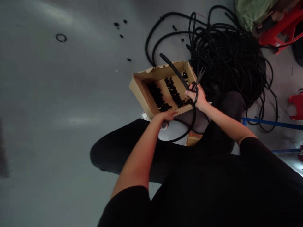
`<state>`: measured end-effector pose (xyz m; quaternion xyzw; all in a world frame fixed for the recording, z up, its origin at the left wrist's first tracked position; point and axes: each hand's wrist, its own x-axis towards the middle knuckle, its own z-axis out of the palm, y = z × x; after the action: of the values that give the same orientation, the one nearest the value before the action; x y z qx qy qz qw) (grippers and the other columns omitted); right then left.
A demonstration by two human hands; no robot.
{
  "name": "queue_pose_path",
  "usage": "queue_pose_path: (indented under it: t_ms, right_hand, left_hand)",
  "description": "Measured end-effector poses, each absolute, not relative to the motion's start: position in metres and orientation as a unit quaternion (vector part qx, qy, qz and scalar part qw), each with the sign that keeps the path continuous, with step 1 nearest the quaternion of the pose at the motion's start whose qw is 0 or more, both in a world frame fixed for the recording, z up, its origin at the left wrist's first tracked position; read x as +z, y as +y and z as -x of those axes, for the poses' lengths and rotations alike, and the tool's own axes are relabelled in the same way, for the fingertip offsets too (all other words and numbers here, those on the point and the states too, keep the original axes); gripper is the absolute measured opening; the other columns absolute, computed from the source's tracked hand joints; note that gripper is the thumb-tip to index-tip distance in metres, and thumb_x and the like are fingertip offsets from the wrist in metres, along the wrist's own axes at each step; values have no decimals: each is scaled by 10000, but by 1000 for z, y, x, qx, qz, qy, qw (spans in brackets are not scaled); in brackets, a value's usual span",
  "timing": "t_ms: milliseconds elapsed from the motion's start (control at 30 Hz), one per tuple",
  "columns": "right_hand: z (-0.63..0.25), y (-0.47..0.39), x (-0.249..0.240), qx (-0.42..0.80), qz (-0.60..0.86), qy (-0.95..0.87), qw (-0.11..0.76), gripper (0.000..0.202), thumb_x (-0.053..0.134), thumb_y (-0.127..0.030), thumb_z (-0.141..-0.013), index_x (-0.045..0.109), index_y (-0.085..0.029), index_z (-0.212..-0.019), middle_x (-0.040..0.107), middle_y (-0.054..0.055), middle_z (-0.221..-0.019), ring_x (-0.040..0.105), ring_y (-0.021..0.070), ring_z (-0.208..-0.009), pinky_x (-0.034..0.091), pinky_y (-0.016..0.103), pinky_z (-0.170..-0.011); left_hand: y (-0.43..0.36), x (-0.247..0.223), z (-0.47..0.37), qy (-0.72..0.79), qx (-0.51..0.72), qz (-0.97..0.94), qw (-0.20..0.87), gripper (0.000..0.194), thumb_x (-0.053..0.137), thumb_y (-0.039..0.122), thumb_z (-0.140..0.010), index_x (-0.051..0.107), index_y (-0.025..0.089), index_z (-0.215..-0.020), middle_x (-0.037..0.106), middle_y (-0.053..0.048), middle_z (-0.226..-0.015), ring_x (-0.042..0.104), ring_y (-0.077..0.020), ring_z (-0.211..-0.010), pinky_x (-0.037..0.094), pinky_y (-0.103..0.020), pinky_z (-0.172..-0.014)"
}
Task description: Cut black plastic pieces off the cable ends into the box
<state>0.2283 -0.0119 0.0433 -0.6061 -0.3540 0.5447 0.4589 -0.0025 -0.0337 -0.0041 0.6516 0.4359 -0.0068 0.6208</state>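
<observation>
Right hand grips scissors and a black cable over a cardboard box holding small black pieces. Left hand is at the box's near rim, its grip unclear. Tangled cable covers the floor beyond, rightward.

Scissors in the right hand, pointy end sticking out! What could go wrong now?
The scissors might poke something, since their blades stick out past the right hand, close to the black tube. The cardboard box could tip if the left hand at its near edge pushes down, spilling the small black pieces inside. The tangled coils beside it might snag.
</observation>
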Motion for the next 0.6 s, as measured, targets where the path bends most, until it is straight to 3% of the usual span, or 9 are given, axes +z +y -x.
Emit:
queue_pose_path:
  t_ms: [67,133,200,267,367,467,600]
  right_hand:
    - [-195,-45,22,587,607,-335,419,642,971,-570,-945,388,-328,-1061,559,-87,-873,650,175,-838,565,343,-833]
    - [-172,-68,9,597,623,-330,383,637,986,-503,-932,390,-322,-1065,559,-78,-913,616,178,-865,554,340,-861]
    - [-157,-82,3,606,641,-328,338,646,1013,-468,-921,402,-319,-1069,540,-69,-939,612,196,-924,563,345,-910]
    - [-150,-88,0,626,639,-334,296,664,1047,-465,-902,423,-316,-1073,554,-51,-968,636,223,-1001,589,366,-981]
    - [-157,-82,3,654,603,-372,265,675,1093,-512,-854,484,-302,-1056,633,-18,-1015,661,247,-1081,604,413,-1108]
    - [-188,-58,17,645,575,-427,264,642,1089,-581,-808,581,-273,-1051,641,-17,-1008,653,237,-1033,589,424,-1089]
    - [-238,-17,45,670,506,-509,191,508,1025,-545,-903,696,-237,-1138,676,-11,-1014,663,218,-956,600,405,-982]
  left_hand:
    - [-16,-5,6,459,81,-544,698,379,964,382,-1002,867,142,-1279,923,-182,-1324,870,-327,-1286,692,-464,-1201]
    - [-4,4,5,461,258,-388,755,401,910,480,-1070,829,181,-1325,928,-168,-1291,870,-307,-1320,692,-428,-1181]
    - [6,20,1,469,358,-303,749,429,897,610,-1131,783,216,-1257,900,-117,-1098,882,-269,-1143,721,-383,-1044]
    - [15,39,-3,500,378,-287,724,453,902,656,-1162,715,245,-1129,759,-12,-848,799,-200,-831,688,-297,-824]
    - [28,60,3,520,355,-324,707,508,873,672,-1205,633,261,-1029,518,88,-691,521,-121,-534,475,-206,-548]
    - [31,68,18,513,310,-367,712,508,867,695,-1204,643,260,-1065,539,83,-718,393,-90,-478,305,-191,-448]
    - [25,69,32,497,297,-398,711,503,876,685,-1199,662,250,-1067,572,54,-757,431,-85,-494,291,-190,-441]
